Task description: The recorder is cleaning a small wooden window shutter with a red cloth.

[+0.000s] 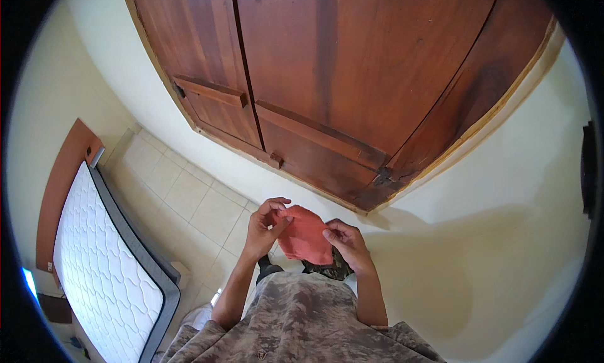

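Between my two hands a small orange-red cloth (306,235) is held up, in front of my body and below the wooden shutters. My left hand (268,226) pinches its upper left part between thumb and fingers. The cloth's right edge is gripped by my right hand (347,242), thumb in front. Whether the cloth is folded cannot be told. Behind its lower edge shows a dark patterned fabric (337,267), partly hidden by the cloth and my right hand.
Dark wooden shutters (325,80) with crossbars and a metal hinge (383,176) are set in the white wall (424,249) ahead. A bare quilted mattress (104,240) with a wooden headboard (61,183) stands at the left. Floor tiles (188,193) lie between bed and wall.
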Motion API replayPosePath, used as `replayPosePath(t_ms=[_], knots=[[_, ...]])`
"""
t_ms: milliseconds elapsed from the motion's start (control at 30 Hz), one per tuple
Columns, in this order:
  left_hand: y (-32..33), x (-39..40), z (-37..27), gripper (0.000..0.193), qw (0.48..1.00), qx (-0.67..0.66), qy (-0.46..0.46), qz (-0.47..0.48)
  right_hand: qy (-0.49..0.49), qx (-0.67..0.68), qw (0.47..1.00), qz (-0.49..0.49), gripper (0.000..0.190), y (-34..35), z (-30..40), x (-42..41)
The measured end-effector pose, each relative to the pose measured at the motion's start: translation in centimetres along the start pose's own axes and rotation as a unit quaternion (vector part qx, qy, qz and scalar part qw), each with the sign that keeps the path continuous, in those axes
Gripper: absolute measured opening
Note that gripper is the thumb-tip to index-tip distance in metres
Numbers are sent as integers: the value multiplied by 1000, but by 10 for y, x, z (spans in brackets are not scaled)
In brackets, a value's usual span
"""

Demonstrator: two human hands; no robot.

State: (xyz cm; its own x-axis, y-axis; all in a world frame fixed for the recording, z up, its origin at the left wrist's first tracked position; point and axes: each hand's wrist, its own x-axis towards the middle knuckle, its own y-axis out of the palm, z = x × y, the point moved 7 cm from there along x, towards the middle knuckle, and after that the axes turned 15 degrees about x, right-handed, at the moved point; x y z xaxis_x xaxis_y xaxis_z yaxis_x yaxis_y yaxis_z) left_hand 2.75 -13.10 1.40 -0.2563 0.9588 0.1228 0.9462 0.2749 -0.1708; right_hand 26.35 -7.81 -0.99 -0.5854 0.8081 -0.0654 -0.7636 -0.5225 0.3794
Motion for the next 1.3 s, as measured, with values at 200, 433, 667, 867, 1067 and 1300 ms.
replayPosePath(t_ms=[200,433,667,867,1067,1300], knots=[[-13,-8,9,52,995,56,-62,47,5,104,995,7,18,16,0,-3],[3,-26,89,69,989,7,-136,64,38,147,988,17,14,29,-18,1],[37,-47,123,53,916,-189,-304,184,19,261,965,1,15,28,-34,5],[25,-31,83,31,929,-306,-198,65,-28,258,965,-36,20,16,-27,4],[19,-26,45,19,970,-211,-122,10,-29,153,988,17,39,25,-11,0],[21,-37,14,16,984,-118,-116,64,-82,-195,976,56,52,75,49,1]])
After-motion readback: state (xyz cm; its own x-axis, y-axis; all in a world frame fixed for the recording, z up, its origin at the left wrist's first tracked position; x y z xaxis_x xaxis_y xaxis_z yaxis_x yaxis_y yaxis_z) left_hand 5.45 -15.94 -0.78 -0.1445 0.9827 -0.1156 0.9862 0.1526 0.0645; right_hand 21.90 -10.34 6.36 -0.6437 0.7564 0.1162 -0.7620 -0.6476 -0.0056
